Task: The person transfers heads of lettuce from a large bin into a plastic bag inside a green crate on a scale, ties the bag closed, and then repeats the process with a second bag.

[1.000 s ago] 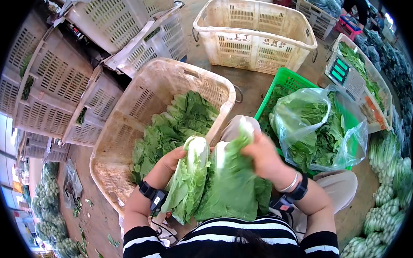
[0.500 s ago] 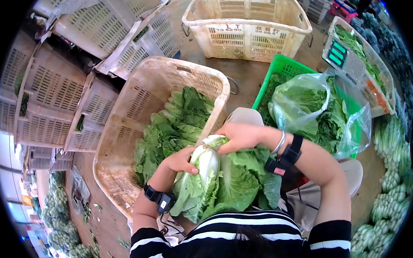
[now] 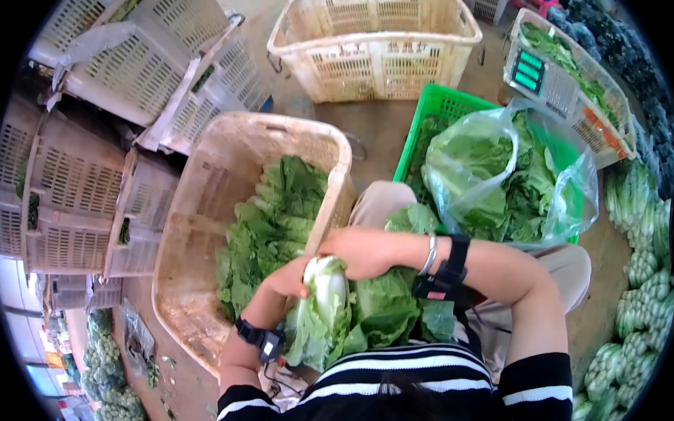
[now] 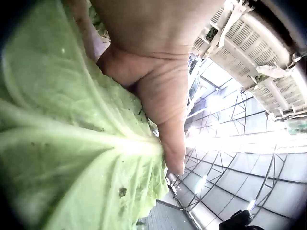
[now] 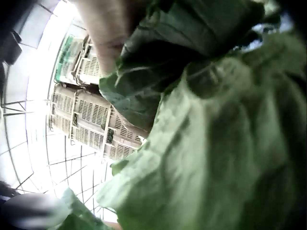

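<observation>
On the lap, a head of Chinese cabbage (image 3: 326,295) stands with its white base up and its leaves toward the striped shirt. My left hand (image 3: 286,278) grips it near the base from the left. In the left wrist view the thumb (image 4: 170,139) lies along a broad leaf (image 4: 91,143). My right hand (image 3: 358,252) reaches across and curls over the top of the base, its fingertips partly hidden. More green leaves (image 3: 386,301) spread under the right forearm; in the right wrist view large leaves (image 5: 206,153) hide most of that hand.
A worn crate (image 3: 182,279) with leafy heads (image 3: 273,223) stands at the left knee. To the right is a green crate (image 3: 412,139) with a plastic bag of greens (image 3: 473,152). Another crate (image 3: 375,63), a scale display (image 3: 529,71), stacked crates (image 3: 78,194) and piled vegetables (image 3: 638,295) surround the person.
My right hand, earlier blurred with a leaf raised over the lap, has come left across to the cabbage's base. My left hand keeps holding the cabbage. The head view has shifted.
</observation>
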